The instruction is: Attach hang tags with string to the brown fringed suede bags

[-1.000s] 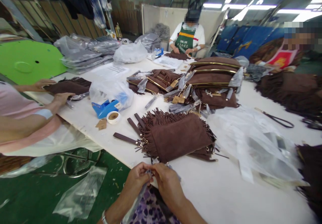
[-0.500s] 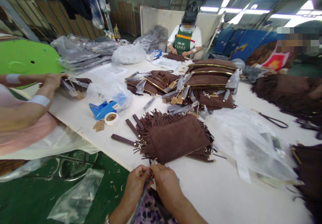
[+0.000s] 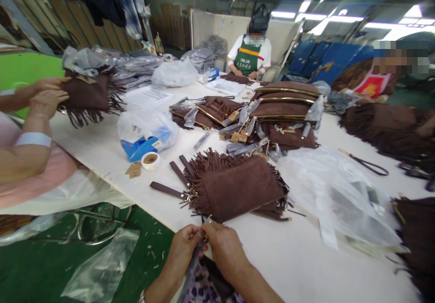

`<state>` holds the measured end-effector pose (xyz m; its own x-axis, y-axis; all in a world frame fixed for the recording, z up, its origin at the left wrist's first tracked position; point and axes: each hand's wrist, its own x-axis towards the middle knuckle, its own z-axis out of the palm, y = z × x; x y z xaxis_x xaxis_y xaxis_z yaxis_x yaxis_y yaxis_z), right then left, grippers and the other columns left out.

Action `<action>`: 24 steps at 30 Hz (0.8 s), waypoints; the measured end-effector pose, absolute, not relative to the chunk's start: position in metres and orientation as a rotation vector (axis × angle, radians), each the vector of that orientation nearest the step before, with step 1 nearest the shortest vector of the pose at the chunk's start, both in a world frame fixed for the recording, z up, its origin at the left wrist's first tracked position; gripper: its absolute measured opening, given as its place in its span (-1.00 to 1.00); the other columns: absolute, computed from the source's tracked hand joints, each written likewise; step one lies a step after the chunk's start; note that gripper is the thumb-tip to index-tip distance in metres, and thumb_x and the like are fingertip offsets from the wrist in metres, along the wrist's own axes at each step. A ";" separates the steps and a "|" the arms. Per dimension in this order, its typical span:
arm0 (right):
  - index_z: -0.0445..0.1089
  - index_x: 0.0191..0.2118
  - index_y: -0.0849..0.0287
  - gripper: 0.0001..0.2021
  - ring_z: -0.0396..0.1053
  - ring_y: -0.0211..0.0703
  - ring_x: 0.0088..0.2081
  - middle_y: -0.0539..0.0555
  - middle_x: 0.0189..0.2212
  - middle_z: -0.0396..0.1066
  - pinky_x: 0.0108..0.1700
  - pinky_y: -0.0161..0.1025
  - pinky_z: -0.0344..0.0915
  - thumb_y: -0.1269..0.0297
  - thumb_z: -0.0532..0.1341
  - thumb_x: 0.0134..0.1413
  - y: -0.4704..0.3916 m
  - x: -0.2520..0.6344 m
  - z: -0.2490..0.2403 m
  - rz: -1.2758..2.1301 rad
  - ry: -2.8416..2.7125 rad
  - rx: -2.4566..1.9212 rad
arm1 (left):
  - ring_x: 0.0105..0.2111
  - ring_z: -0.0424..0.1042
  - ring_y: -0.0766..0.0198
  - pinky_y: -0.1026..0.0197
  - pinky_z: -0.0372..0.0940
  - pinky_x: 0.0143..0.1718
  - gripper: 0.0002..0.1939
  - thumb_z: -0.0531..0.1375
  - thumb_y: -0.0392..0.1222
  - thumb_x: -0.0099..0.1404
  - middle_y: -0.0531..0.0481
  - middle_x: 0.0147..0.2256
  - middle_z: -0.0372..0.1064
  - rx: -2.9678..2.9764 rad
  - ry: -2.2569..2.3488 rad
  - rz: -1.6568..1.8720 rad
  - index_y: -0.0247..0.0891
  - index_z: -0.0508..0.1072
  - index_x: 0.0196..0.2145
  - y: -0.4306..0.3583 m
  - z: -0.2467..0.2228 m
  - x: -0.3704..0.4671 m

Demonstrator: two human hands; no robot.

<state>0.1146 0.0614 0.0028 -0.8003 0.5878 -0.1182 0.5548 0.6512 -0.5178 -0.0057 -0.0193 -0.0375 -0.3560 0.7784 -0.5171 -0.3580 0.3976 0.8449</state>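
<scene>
My left hand [image 3: 181, 251] and my right hand [image 3: 227, 247] meet at the table's near edge, fingertips pinched together. Between them is a strap in greyish plastic wrap [image 3: 194, 260], its lower end hanging toward my lap. A dark brown strip [image 3: 219, 279] shows under my right hand. Just beyond my fingers lies a brown fringed suede pouch [image 3: 241, 187] on top of another, with several wrist straps [image 3: 166, 189] sticking out to the left. Small metal fittings are at my fingertips, but my fingers hide the exact joint.
A tape roll [image 3: 150, 160], paper tags [image 3: 133, 170] and a blue tape dispenser [image 3: 140, 148] lie to the left. Stacked pouches [image 3: 285, 105] stand behind, a clear plastic bag [image 3: 340, 194] to the right. Co-workers sit around the table; one at left holds a fringed pouch [image 3: 90, 94].
My hands stay almost in place, still pinched together. At left, the co-worker has raised and turned a fringed pouch so its flat side shows.
</scene>
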 end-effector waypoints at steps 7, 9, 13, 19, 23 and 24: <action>0.31 -0.06 0.03 -0.66 0.43 -0.16 -0.29 0.01 -0.28 0.48 -0.30 -0.35 0.17 0.46 0.14 0.02 0.066 0.114 0.005 0.939 -2.787 -0.909 | -0.55 0.35 0.29 0.30 0.22 -0.52 -0.62 0.35 0.05 0.03 -0.03 -0.53 0.43 0.408 1.351 1.275 -0.34 0.45 -0.37 -0.020 -0.043 -0.011; 0.27 0.00 0.03 -0.61 0.44 -0.15 -0.26 0.04 -0.24 0.49 -0.29 -0.35 0.18 0.45 0.13 0.03 0.067 0.113 0.005 0.946 -2.776 -0.917 | -0.56 0.36 0.26 0.28 0.23 -0.54 -0.57 0.39 0.09 -0.05 -0.05 -0.55 0.43 0.388 1.352 1.269 -0.34 0.46 -0.39 -0.019 -0.047 -0.013; 0.15 0.07 0.11 -0.61 0.47 -0.13 -0.33 0.06 -0.32 0.51 -0.36 -0.34 0.17 0.45 0.07 0.11 0.066 0.111 0.003 0.965 -2.750 -1.006 | -0.62 0.31 0.31 0.31 0.17 -0.57 -0.61 0.32 0.11 0.05 -0.02 -0.59 0.43 0.430 1.431 1.225 -0.31 0.44 -0.42 -0.018 -0.043 -0.013; 0.17 -0.02 0.12 -0.74 0.46 -0.16 -0.34 0.00 -0.40 0.48 -0.34 -0.34 0.19 0.45 0.01 0.19 0.052 0.114 -0.006 1.175 -2.429 -1.197 | -0.64 0.23 0.36 0.34 0.08 -0.59 -0.65 0.17 0.09 0.21 0.06 -0.62 0.37 0.506 1.611 1.217 -0.28 0.39 -0.47 -0.020 -0.030 -0.006; 0.16 -0.04 0.10 -0.76 0.42 -0.16 -0.34 -0.05 -0.42 0.44 -0.30 -0.32 0.20 0.43 0.03 0.17 0.045 0.119 -0.012 1.249 -2.197 -1.256 | -0.58 0.26 0.31 0.33 0.13 -0.56 -0.68 0.12 0.06 0.27 0.08 -0.60 0.34 0.621 1.728 1.202 -0.26 0.40 -0.44 -0.023 -0.036 -0.004; 0.16 -0.05 0.09 -0.76 0.42 -0.17 -0.35 -0.06 -0.42 0.42 -0.30 -0.31 0.20 0.42 0.05 0.16 0.044 0.120 -0.013 1.262 -2.149 -1.272 | -0.56 0.28 0.30 0.33 0.16 -0.54 -0.68 0.12 0.06 0.27 0.08 -0.58 0.34 0.624 1.736 1.201 -0.25 0.40 -0.43 -0.023 -0.038 -0.003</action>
